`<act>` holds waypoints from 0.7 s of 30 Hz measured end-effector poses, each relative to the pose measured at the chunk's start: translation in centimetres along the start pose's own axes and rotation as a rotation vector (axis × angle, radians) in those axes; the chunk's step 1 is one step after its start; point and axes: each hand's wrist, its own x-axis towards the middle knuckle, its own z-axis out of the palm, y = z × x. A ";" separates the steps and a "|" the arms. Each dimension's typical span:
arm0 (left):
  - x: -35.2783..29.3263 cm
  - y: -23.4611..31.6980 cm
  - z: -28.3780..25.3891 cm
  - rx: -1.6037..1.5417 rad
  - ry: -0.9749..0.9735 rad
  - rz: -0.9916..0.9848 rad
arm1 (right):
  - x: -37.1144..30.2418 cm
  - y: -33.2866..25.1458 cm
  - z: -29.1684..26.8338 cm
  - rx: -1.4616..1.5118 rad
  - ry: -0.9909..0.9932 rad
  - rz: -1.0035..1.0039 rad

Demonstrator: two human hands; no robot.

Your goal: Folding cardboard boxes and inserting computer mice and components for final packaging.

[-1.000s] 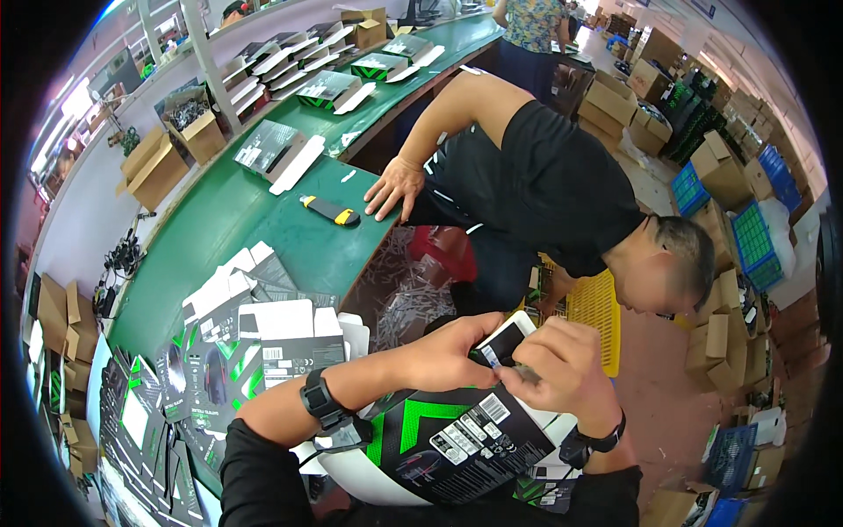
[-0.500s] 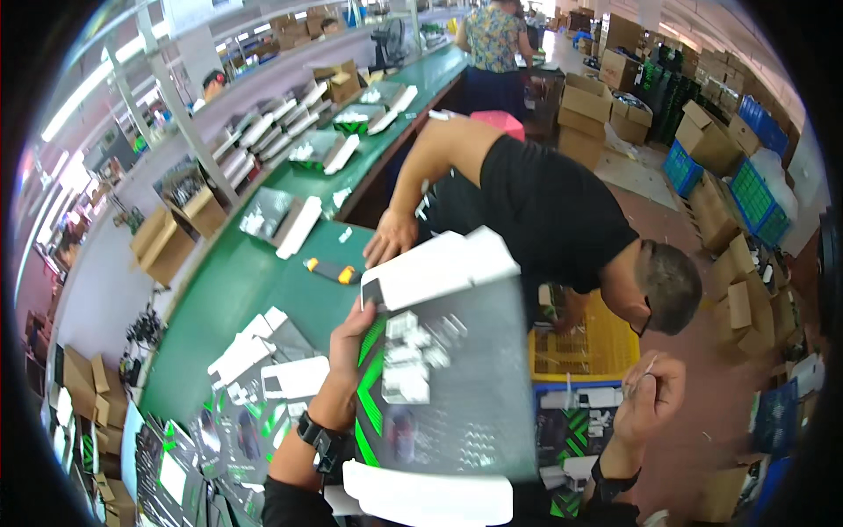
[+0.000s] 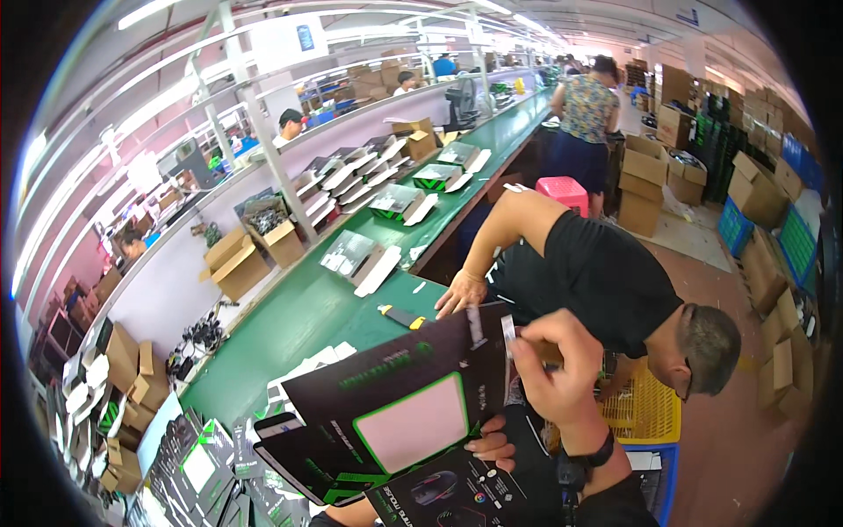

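A black printed carton (image 3: 334,400) with a green-edged pale window is tilted up in front of me. My left hand (image 3: 493,443) reaches from behind and under it, with its fingers wrapped over an edge; most of that hand is hidden. At the carton's upper right corner, my right hand (image 3: 562,364) is pinched on a small whitish sticker (image 3: 508,328) at the edge. More black and green flat cartons (image 3: 198,470) lie piled at the lower left.
A yellow-handled cutter (image 3: 401,316) lies on the green table (image 3: 290,325). A co-worker in a black shirt (image 3: 606,263) bends over a yellow crate (image 3: 654,408) close on the right. Open cartons (image 3: 360,259) line the table farther off. A blue crate (image 3: 672,492) stands below.
The carton has turned over, from its plain grey side to its printed side. My right hand has moved from apart on the right to the carton's upper corner. The view has tilted up.
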 end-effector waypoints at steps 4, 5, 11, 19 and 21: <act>-0.7 -0.4 0.2 -0.021 -0.057 -0.001 | 1.9 2.2 2.9 -0.068 -0.020 -0.111; -0.8 -0.5 0.2 -0.028 -0.071 -0.004 | 1.8 2.4 3.4 -0.062 -0.028 -0.118; -1.0 -1.5 0.3 -0.040 -0.108 -0.025 | 0.7 2.9 4.3 -0.030 -0.086 -0.048; -1.6 -0.3 -0.3 -0.168 0.000 -0.153 | 1.0 4.2 3.2 -0.030 -0.219 -0.287; -2.0 0.5 -0.1 -0.232 0.093 -0.232 | 0.8 4.4 3.3 -0.067 -0.195 -0.337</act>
